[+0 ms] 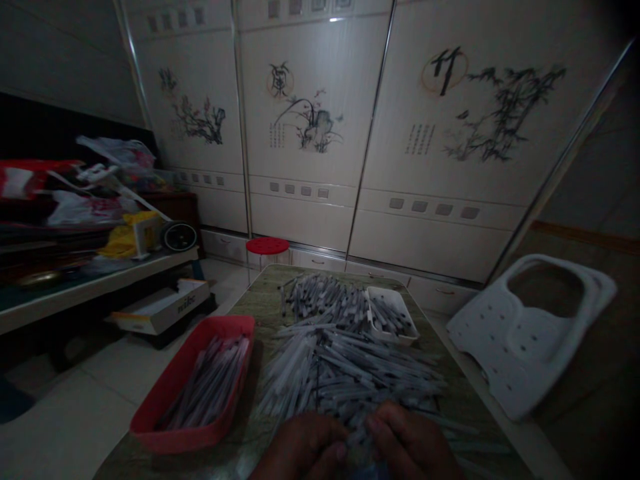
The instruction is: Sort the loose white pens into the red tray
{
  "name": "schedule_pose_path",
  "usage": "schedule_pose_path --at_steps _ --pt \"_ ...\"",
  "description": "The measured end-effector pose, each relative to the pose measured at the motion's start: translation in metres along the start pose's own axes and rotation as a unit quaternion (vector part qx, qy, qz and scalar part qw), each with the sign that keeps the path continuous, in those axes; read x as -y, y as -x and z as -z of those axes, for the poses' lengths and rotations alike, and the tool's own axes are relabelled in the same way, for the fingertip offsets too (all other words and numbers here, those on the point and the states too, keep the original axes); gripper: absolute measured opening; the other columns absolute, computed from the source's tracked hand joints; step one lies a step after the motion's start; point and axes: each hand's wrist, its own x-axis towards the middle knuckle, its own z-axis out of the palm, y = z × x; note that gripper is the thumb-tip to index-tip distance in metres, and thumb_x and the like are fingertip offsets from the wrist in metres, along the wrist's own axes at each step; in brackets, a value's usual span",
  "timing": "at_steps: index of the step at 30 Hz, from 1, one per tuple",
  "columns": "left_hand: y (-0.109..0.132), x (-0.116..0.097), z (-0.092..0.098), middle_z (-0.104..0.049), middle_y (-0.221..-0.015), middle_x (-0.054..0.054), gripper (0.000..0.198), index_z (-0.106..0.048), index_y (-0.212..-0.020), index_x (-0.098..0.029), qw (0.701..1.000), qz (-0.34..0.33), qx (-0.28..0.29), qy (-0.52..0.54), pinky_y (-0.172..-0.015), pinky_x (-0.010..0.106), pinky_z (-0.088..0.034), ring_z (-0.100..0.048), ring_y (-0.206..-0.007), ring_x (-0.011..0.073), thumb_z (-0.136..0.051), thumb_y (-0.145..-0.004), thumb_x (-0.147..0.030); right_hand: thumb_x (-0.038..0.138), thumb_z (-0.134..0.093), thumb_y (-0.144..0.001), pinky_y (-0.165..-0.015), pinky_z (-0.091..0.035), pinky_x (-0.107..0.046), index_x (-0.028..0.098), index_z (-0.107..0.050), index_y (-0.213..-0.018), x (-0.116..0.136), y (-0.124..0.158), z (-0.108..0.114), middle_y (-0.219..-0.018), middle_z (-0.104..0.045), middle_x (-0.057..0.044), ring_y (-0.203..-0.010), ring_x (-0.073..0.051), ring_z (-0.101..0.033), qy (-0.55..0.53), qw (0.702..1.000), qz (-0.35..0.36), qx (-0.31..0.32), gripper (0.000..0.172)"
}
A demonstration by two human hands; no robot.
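At the near edge of the table, my left hand (305,445) is closed, with thumb and fingers pinched together. My right hand (413,443) faces it a short gap away, also pinched. Whatever sits between the fingertips is too dark and blurred to make out. Just beyond both hands spreads a large pile of slender, translucent pen-like tubes (360,363). Farther back lies a heap of similar tubes with dark ends (325,297). A red plastic tray (145,423) on the left holds more tubes, and a white tray (410,337) at the back right contains dark-tipped ones.
The pile covers much of the patterned table (260,293). Behind it stands a red stool (267,246) before sliding cabinet doors (310,213). A white folded plastic piece (520,347) leans at the right. Bags and a shoe box (170,310) are at the left.
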Motion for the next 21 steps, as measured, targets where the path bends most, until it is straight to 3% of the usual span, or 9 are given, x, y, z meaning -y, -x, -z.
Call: schedule_pose_path --at_steps 4,8,13,17,21 --pt "-0.004 0.004 -0.007 -0.079 -0.090 0.008 0.029 -0.075 -0.101 -0.018 0.992 -0.047 -0.024 -0.118 -0.074 0.030 -0.048 -0.072 -0.082 0.0224 -0.048 -0.094 -0.026 0.053 -0.039 -0.102 -0.059 -0.039 -0.026 0.024 -0.052 -0.069 -0.004 -0.001 -0.008 -0.062 -0.061 0.002 -0.059 -0.016 -0.060 -0.005 0.999 -0.007 -0.050 0.045" --pt "-0.009 0.000 -0.009 -0.079 -0.083 0.008 0.024 -0.075 -0.096 -0.018 0.979 -0.041 -0.021 -0.200 -0.071 0.032 -0.048 -0.070 -0.076 0.0242 -0.052 -0.088 -0.018 0.055 -0.040 -0.102 -0.058 -0.038 -0.027 0.025 -0.050 -0.068 -0.004 -0.001 -0.012 -0.061 -0.061 0.002 -0.058 -0.017 -0.059 -0.013 0.997 -0.016 -0.078 0.046" --pt "-0.006 -0.006 -0.005 -0.078 -0.090 0.007 0.027 -0.074 -0.102 -0.019 0.994 -0.027 -0.041 -0.097 -0.078 0.031 -0.050 -0.070 -0.085 0.0213 -0.048 -0.097 -0.027 0.054 -0.042 -0.102 -0.062 -0.042 -0.027 0.025 -0.062 -0.074 0.002 0.001 -0.009 -0.065 -0.068 0.000 -0.062 -0.018 -0.064 -0.048 0.995 -0.005 -0.084 0.045" --pt "0.000 -0.007 -0.002 -0.076 -0.101 0.008 0.029 -0.073 -0.106 -0.020 0.999 0.038 -0.035 -0.003 -0.084 0.029 -0.052 -0.070 -0.094 0.0204 -0.050 -0.100 -0.036 0.056 -0.049 -0.097 -0.067 -0.044 -0.028 0.025 -0.075 -0.097 0.005 0.004 -0.006 -0.079 -0.075 -0.001 -0.071 -0.020 -0.066 -0.093 0.992 0.004 -0.079 0.040" --pt "0.000 -0.009 0.000 -0.076 -0.093 0.006 0.029 -0.074 -0.103 -0.020 0.999 0.015 -0.033 0.017 -0.079 0.026 -0.052 -0.070 -0.088 0.0190 -0.051 -0.100 -0.038 0.062 -0.055 -0.093 -0.057 -0.039 -0.025 0.022 -0.071 -0.076 0.003 0.006 -0.001 -0.060 -0.059 0.003 -0.058 -0.015 -0.054 -0.158 0.985 -0.043 -0.049 0.047"
